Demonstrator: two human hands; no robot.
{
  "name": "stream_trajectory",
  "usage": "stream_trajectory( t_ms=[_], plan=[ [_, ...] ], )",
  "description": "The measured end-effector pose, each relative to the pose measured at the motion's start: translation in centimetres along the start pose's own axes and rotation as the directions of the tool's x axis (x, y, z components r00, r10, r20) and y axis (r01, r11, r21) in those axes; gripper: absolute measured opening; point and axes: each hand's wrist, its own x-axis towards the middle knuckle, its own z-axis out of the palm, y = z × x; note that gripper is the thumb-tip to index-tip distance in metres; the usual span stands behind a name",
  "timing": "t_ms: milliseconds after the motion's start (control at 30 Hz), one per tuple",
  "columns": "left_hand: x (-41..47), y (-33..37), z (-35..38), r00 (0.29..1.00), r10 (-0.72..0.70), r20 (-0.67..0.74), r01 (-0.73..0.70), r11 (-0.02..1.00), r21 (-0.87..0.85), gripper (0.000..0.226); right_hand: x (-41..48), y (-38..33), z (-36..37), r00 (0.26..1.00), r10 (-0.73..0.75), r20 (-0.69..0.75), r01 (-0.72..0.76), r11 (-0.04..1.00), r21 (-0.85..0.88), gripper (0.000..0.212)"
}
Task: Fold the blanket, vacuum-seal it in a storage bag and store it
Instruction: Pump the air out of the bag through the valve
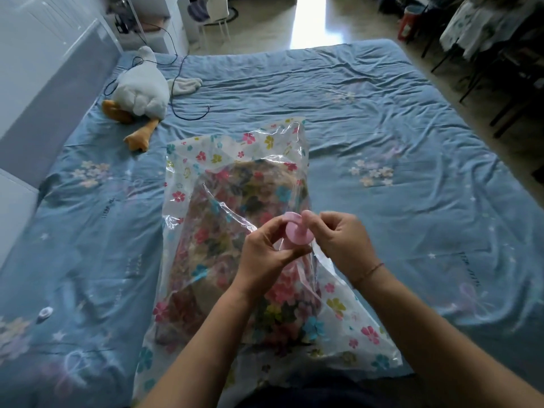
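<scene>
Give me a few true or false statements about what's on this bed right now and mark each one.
1. The folded flowery blanket is inside the clear flower-printed storage bag. True.
2. Both hands, left hand and right hand, are at the round pink valve. True.
3. The white plush goose lies on the bag. False: it lies apart, at the bed's far left.
4. The bed sheet is plain red. False: blue with flowers.

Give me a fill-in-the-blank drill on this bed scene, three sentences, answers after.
1. Both hands, left hand and right hand, hold the bag's round ____ valve.
2. The folded blanket lies inside the flowered ____.
3. The toy goose lies on the ____ bedsheet.

Answers: pink; bag; blue
</scene>
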Motion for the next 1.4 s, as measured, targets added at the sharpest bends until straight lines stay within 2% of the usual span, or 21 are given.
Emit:
stream_trajectory(
  t_ms=[67, 133, 200, 267, 333, 400, 467, 567, 633, 667, 733, 800, 833, 867, 933, 1033, 1100, 1167, 1233, 1300, 1400],
  plan=[
    [0.2, 0.2, -0.2, 1.000, 0.001, -0.016, -0.001, 1.000, -0.015, 0.055, 0.5, -2.9, -1.2, 0.993, -0.113, -0.036, 0.113, 0.993, -0.025, 0.049],
    [0.4, 0.2, -0.3, 1.000, -0.010, -0.012, 0.010, 1.000, -0.009, 0.055, 0.7, -7.1, -2.7, 0.948, -0.298, -0.114, 0.314, 0.936, 0.158, 0.048],
    [0.4, 0.1, -0.3, 1.000, -0.017, -0.007, 0.018, 1.000, 0.010, 0.054, 1.0, -8.7, -3.1, 0.917, -0.369, -0.151, 0.399, 0.852, 0.338, 0.045],
    [0.4, 0.1, -0.2, 1.000, -0.017, -0.008, 0.017, 1.000, 0.019, 0.055, 0.8, -6.2, -2.0, 0.937, -0.320, -0.141, 0.349, 0.880, 0.324, 0.040],
    [0.3, 0.1, -0.1, 1.000, -0.003, 0.006, 0.003, 1.000, 0.030, 0.055, 0.5, -2.2, -0.5, 0.986, -0.156, -0.066, 0.162, 0.981, 0.104, 0.041],
    [0.2, 0.1, -0.1, 1.000, 0.001, 0.015, -0.001, 1.000, 0.018, 0.055, 0.5, -0.1, 0.0, 1.000, -0.017, -0.018, 0.016, 0.997, -0.076, 0.048],
    [0.3, 0.4, -0.3, 1.000, -0.014, -0.010, 0.014, 1.000, -0.014, 0.057, 0.7, -2.5, -0.9, 0.995, -0.090, -0.045, 0.086, 0.993, -0.084, 0.056],
    [0.6, 0.4, -0.3, 0.999, -0.035, -0.013, 0.035, 0.999, 0.000, 0.054, 1.1, -8.6, -3.1, 0.927, -0.331, -0.174, 0.364, 0.906, 0.216, 0.055],
    [0.6, 0.3, -0.1, 0.999, -0.034, -0.013, 0.034, 0.999, 0.015, 0.054, 1.3, -8.7, -3.1, 0.900, -0.381, -0.212, 0.431, 0.852, 0.298, 0.045],
    [0.6, 0.3, 0.0, 0.999, -0.032, -0.020, 0.032, 0.999, 0.014, 0.054, 1.2, -7.1, -2.5, 0.913, -0.358, -0.198, 0.401, 0.875, 0.269, 0.041],
    [0.5, 0.3, 0.2, 0.999, -0.027, -0.026, 0.027, 1.000, 0.007, 0.055, 1.0, -2.9, -0.8, 0.972, -0.208, -0.106, 0.217, 0.972, 0.084, 0.051],
    [0.3, 0.3, 0.2, 1.000, -0.025, -0.009, 0.025, 1.000, 0.000, 0.056, 0.8, -0.3, 0.0, 0.998, -0.061, -0.020, 0.060, 0.995, -0.082, 0.062],
    [0.3, 0.3, 0.1, 0.999, -0.030, -0.014, 0.030, 1.000, -0.010, 0.056, 0.8, -0.7, -0.2, 0.998, -0.055, -0.023, 0.052, 0.992, -0.112, 0.060],
    [0.4, 0.3, -0.1, 0.999, -0.034, -0.025, 0.034, 0.999, -0.020, 0.057, 0.9, -1.9, -0.6, 0.995, -0.091, -0.036, 0.087, 0.992, -0.092, 0.058],
    [0.8, 0.2, -0.3, 0.999, -0.041, -0.022, 0.041, 0.999, -0.018, 0.056, 1.0, -6.1, -2.0, 0.966, -0.230, -0.121, 0.245, 0.961, 0.129, 0.059],
    [0.7, 0.2, -0.2, 0.998, -0.054, -0.017, 0.054, 0.999, 0.001, 0.055, 1.2, -9.3, -2.9, 0.900, -0.374, -0.225, 0.433, 0.829, 0.353, 0.050],
    [0.7, 0.2, -0.1, 0.999, -0.041, -0.022, 0.041, 0.999, -0.001, 0.055, 1.2, -6.3, -1.8, 0.919, -0.337, -0.206, 0.385, 0.879, 0.281, 0.042],
    [0.7, 0.3, 0.0, 0.999, -0.029, -0.015, 0.029, 1.000, 0.003, 0.057, 1.0, -2.0, -0.3, 0.981, -0.177, -0.082, 0.183, 0.981, 0.067, 0.053],
    [0.6, 0.2, 0.0, 0.999, -0.033, 0.001, 0.033, 0.999, 0.002, 0.059, 0.9, 0.2, 0.0, 0.999, -0.053, -0.003, 0.052, 0.993, -0.103, 0.059],
    [0.7, 0.0, -0.1, 0.999, -0.045, -0.023, 0.045, 0.999, -0.024, 0.060, 1.3, -1.6, -0.8, 0.994, -0.106, -0.019, 0.103, 0.987, -0.121, 0.054],
    [0.9, -0.3, 0.0, 0.997, -0.066, -0.037, 0.065, 0.998, -0.024, 0.056, 1.9, -7.1, -2.7, 0.925, -0.335, -0.177, 0.365, 0.914, 0.177, 0.055]
  ],
)
